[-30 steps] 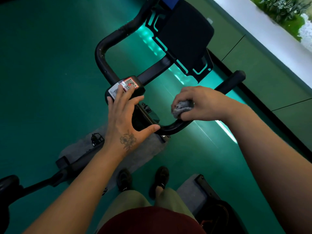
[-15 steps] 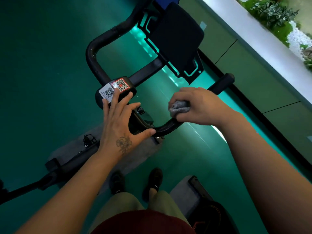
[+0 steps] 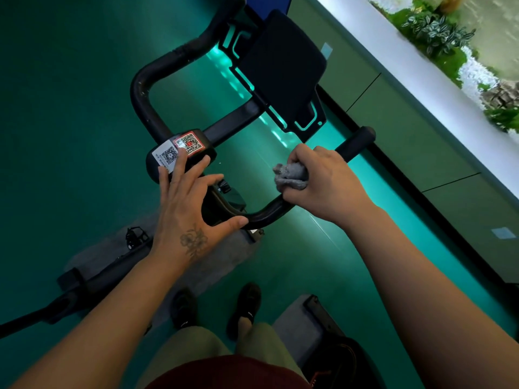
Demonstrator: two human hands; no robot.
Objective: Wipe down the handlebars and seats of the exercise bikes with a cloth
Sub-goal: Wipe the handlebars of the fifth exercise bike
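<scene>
Handlebars [image 3: 146,88] of the exercise bike fill the middle of the head view, a black looped tube with a centre block carrying two code stickers [image 3: 179,149] and a dark screen [image 3: 283,66] mounted beyond it.

Head view, right side: I see the right hand [image 3: 325,183] wrapped around the right-hand bar, fingers curled and gripping a bunched grey cloth [image 3: 290,177] against the tube. The cloth sits between palm and bar, with a tuft showing at the thumb side. I judge this grip is chosen so the cloth surrounds the tube and cleans its full girth in one pass. The bare end of that bar [image 3: 358,141] projects past the knuckles and looks not yet covered.

Head view, left side: the left hand [image 3: 188,209] lies flat, fingers straight and spread, tips resting on the centre block, thumb against the lower bend of the bar. It holds nothing. I take it as a brace, steadying the bars against the rubbing force from the other side.

Head view, lower part: the person's shoes [image 3: 216,307] stand on the green floor [image 3: 56,136] just behind the bike's base. No seat can be made out with certainty here, so I judge the seat wiping remains to be done, along with the left loop.
</scene>
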